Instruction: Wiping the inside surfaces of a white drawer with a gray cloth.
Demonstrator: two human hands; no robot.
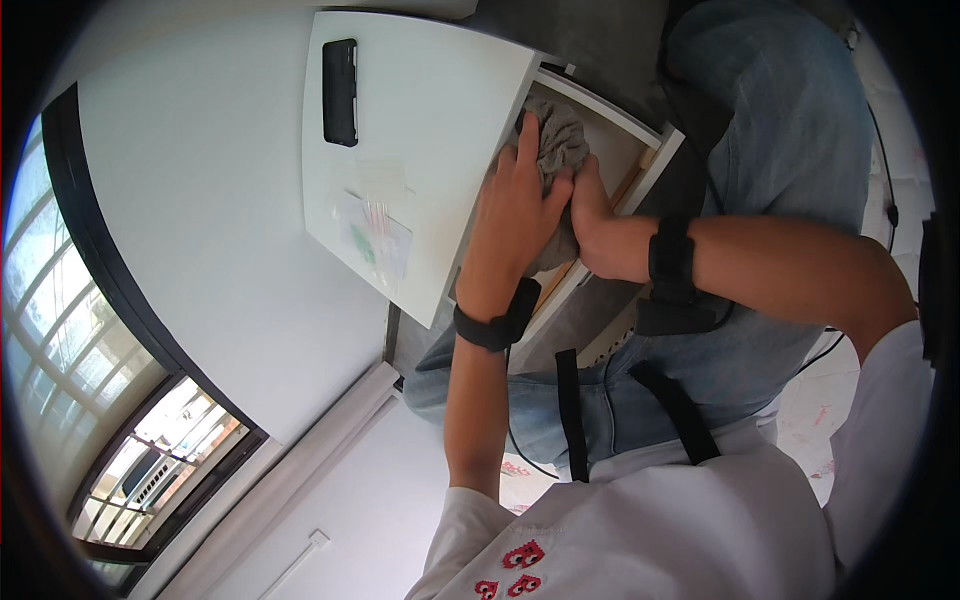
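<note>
A bunched grey cloth (561,139) lies in the pulled-out white drawer (670,150), its folds gathered towards the far end. Over its near-left side my left hand (517,199) is spread, forefinger stretched along the folds and thumb curled against the cloth. Pressed against the other side is my right hand (596,217), thumb up; its fingers are hidden behind the cloth and the left hand. Between the two wrists another part of the grey fabric shows. Both wrists wear black straps with small dark modules.
On the white cabinet top (435,97) lie a black phone-like case (340,92) and clear plastic packets (375,232). A barred window (165,465) is at left. My jeans-clad legs (780,135) flank the drawer, and a thin black cable (889,180) runs along the right.
</note>
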